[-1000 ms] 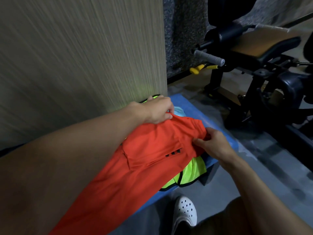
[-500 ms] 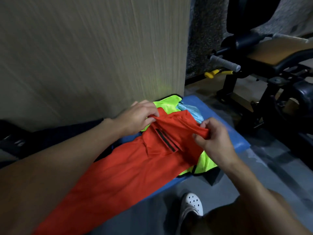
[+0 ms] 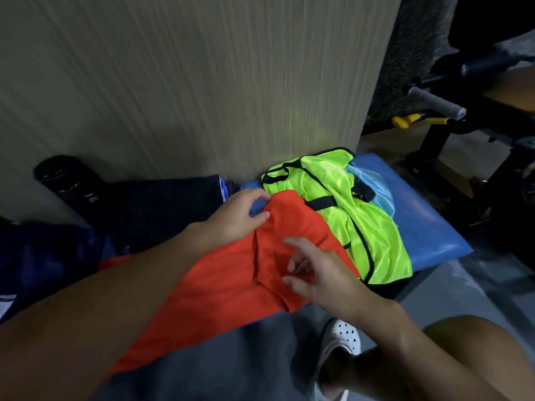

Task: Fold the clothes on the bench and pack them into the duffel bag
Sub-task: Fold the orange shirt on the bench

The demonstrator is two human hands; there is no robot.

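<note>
Orange garment (image 3: 231, 285) lies on blue bench (image 3: 428, 227), overlapping neon vest (image 3: 362, 221). Left hand (image 3: 234, 218) pinches far corner. Right hand (image 3: 318, 273) above cloth, fingers loosely spread, empty. Best practice: keep corner taut, smooth flat, then fold.

— Where are we watching from?
— Head height, wide-angle, tipped forward and down, close over the left hand (image 3: 237, 217), right hand (image 3: 318, 273) and blue table (image 3: 419, 227).
— Facing?
— Straight at the wall (image 3: 202, 82).
</note>
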